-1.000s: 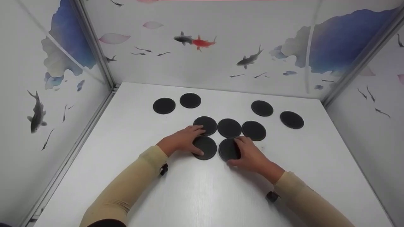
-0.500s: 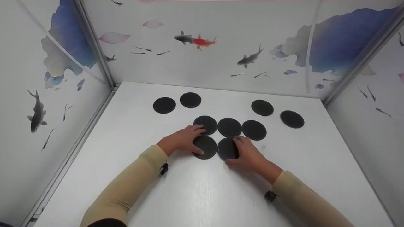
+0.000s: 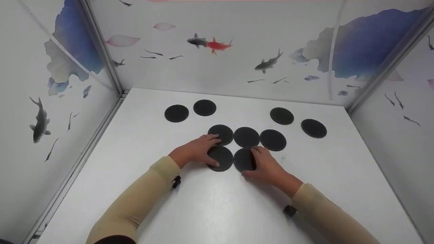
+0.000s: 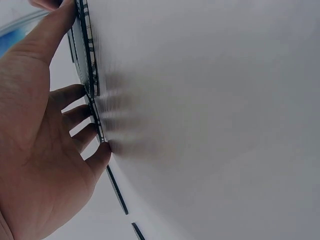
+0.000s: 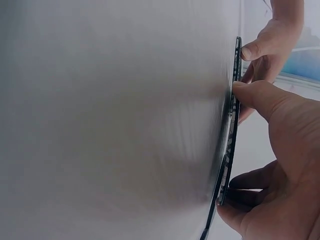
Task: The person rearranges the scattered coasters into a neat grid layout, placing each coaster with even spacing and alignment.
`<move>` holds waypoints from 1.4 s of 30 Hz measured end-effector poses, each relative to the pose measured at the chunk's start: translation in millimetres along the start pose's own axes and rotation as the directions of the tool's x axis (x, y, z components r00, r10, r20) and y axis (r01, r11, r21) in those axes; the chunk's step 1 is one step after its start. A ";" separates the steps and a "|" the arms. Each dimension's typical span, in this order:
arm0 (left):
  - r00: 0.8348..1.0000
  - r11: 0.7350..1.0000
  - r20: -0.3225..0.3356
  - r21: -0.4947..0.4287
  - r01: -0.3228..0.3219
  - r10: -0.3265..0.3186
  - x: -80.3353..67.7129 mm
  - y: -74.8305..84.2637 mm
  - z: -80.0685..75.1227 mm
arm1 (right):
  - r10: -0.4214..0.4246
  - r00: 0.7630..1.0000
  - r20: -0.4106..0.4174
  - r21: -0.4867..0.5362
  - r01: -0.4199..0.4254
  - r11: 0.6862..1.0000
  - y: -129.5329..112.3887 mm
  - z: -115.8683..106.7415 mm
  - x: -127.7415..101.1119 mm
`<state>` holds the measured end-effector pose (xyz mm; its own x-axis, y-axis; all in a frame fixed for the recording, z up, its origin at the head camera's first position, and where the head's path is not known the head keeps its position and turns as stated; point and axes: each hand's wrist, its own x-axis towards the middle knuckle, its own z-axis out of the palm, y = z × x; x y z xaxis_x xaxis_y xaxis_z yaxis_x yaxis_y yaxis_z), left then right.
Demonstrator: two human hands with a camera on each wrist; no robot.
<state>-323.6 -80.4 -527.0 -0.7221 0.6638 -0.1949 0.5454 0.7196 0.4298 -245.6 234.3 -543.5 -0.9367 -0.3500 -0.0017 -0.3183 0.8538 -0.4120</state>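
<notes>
Flat round black discs, shaped like coasters, lie on the white table. My left hand (image 3: 196,150) rests spread over two at the left of the middle group: the fingers touch the back-left disc (image 3: 223,130), the thumb lies on the front-left disc (image 3: 222,156). My right hand (image 3: 269,166) holds the front-right disc (image 3: 243,160) across its rim, thumb at the near edge, fingers at the far edge; part of it is hidden by the hand. That disc sits right against the front-left one. In the right wrist view the thumb presses the held disc's patterned edge (image 5: 231,135).
Behind lie the back-middle disc (image 3: 247,137) and back-right disc (image 3: 273,140) in one row. Farther back are two discs at left, one being the far-left disc (image 3: 176,113), and two at right, including the far-right disc (image 3: 314,128). Printed walls (image 3: 230,78) enclose the table (image 3: 203,210).
My right hand has slid the front-right disc slightly left, closing the gap to the front-left disc, and then stays still. The left hand has not visibly moved.
</notes>
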 end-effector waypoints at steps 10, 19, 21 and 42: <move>1.000 0.999 0.005 0.023 0.024 -0.024 3.3 -2.9 4.2 | 0.027 1.000 0.006 0.049 -0.027 0.998 1.0 0.8 0.1; 0.999 0.999 0.002 0.035 0.032 -0.032 4.8 -3.1 6.2 | 0.012 1.000 0.004 0.023 -0.012 1.000 0.5 0.4 1.9; 0.999 0.999 0.001 0.029 0.032 -0.032 4.6 -3.0 5.9 | 0.015 1.000 0.008 0.021 -0.015 1.000 0.7 0.6 2.5; 1.000 1.000 0.007 0.007 0.029 -0.029 1.7 -0.3 2.8 | 0.032 0.999 0.015 0.038 -0.032 0.999 2.1 3.7 4.6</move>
<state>-323.9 -78.9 -529.9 -0.7345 0.6441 -0.2138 0.5271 0.7398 0.4181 -250.1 233.0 -547.8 -0.9441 -0.3285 -0.0282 -0.2823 0.8494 -0.4459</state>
